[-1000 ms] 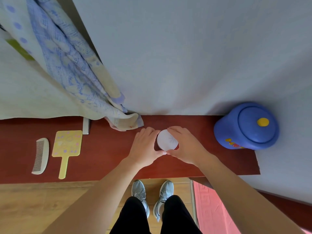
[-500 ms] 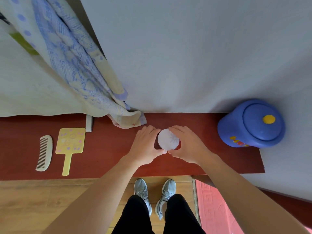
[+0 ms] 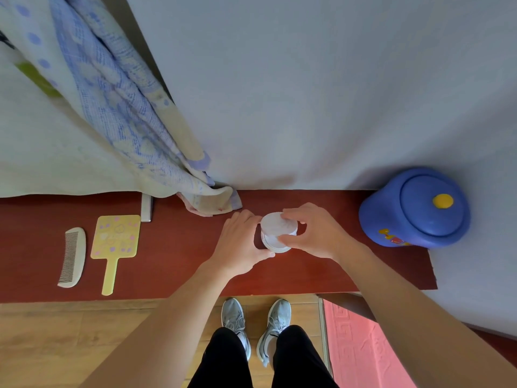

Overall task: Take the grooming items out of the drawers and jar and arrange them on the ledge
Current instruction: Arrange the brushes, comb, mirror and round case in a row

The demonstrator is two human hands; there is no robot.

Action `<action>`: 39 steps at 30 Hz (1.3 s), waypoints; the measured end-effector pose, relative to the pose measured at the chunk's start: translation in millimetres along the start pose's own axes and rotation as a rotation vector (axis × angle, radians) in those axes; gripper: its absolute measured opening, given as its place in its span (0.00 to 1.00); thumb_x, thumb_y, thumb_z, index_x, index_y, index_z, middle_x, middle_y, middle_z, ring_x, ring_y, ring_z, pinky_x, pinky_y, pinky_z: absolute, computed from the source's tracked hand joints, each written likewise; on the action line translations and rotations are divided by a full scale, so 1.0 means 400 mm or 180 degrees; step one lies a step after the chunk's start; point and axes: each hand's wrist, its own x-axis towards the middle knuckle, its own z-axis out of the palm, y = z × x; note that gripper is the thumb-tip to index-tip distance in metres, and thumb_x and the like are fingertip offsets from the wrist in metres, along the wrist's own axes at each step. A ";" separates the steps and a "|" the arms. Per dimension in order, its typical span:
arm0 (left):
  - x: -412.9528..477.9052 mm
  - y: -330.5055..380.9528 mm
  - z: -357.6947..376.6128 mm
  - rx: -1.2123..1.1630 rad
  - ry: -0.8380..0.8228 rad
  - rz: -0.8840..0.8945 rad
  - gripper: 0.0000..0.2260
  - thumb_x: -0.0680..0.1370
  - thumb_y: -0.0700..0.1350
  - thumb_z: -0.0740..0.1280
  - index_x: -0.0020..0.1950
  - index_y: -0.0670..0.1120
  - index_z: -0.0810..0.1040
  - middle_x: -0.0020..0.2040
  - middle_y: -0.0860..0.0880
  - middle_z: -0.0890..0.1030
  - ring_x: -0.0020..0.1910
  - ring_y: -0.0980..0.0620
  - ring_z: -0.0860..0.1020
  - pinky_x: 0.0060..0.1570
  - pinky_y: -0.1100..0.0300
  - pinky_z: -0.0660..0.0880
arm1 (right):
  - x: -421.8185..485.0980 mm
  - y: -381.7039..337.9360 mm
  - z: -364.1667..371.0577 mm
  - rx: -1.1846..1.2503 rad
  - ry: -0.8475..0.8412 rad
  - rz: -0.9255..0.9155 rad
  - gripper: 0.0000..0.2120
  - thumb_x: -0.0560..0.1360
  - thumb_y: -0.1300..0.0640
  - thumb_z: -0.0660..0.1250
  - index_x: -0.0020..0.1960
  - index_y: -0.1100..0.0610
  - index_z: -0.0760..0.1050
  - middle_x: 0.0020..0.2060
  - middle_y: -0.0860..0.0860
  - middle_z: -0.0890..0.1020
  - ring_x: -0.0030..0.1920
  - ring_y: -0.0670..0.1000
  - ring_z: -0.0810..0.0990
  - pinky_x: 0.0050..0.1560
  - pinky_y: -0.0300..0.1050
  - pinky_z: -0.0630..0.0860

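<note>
A small white round jar (image 3: 272, 242) stands on the dark red ledge (image 3: 173, 247), near its middle. My left hand (image 3: 240, 245) curls round the jar's body from the left. My right hand (image 3: 313, 233) pinches the white lid (image 3: 278, 224), which sits raised and shifted off the jar. A cream comb (image 3: 72, 257) and a yellow hand mirror (image 3: 114, 245) lie side by side on the ledge's left part. A blue lidded jar (image 3: 414, 210) with a yellow knob stands at the ledge's right end.
A patterned blue and cream towel (image 3: 126, 113) hangs down onto the ledge behind my left hand. A small metal piece (image 3: 146, 208) lies by the wall above the mirror. Below are the wooden floor (image 3: 70, 340), my shoes (image 3: 256, 323) and a pink mat (image 3: 361, 348).
My right hand has lifted the white lid up and off the small jar, while my left hand keeps hold of the jar's body. The view has shifted slightly.
</note>
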 end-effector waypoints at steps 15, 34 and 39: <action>-0.021 -0.002 0.012 -0.0098 0.0146 -0.0069 0.28 0.66 0.62 0.77 0.62 0.54 0.75 0.53 0.57 0.73 0.51 0.55 0.69 0.56 0.60 0.66 | 0.066 -0.021 -0.049 0.0847 0.0008 0.0315 0.09 0.75 0.43 0.67 0.44 0.44 0.84 0.43 0.38 0.84 0.48 0.38 0.80 0.50 0.41 0.74; -0.023 -0.001 0.007 -0.0023 0.0121 -0.0026 0.29 0.67 0.62 0.76 0.64 0.52 0.75 0.53 0.56 0.73 0.51 0.54 0.70 0.57 0.58 0.69 | 0.070 -0.018 -0.045 0.1206 0.0034 0.0511 0.07 0.75 0.42 0.67 0.45 0.41 0.82 0.46 0.36 0.83 0.50 0.35 0.79 0.51 0.36 0.70; -0.033 0.002 -0.004 0.0063 0.0058 -0.0022 0.31 0.68 0.63 0.75 0.67 0.51 0.73 0.56 0.55 0.73 0.54 0.53 0.70 0.59 0.56 0.70 | 0.055 -0.017 -0.049 0.1193 0.0159 0.0462 0.10 0.76 0.44 0.67 0.54 0.45 0.82 0.47 0.34 0.82 0.51 0.32 0.77 0.55 0.35 0.70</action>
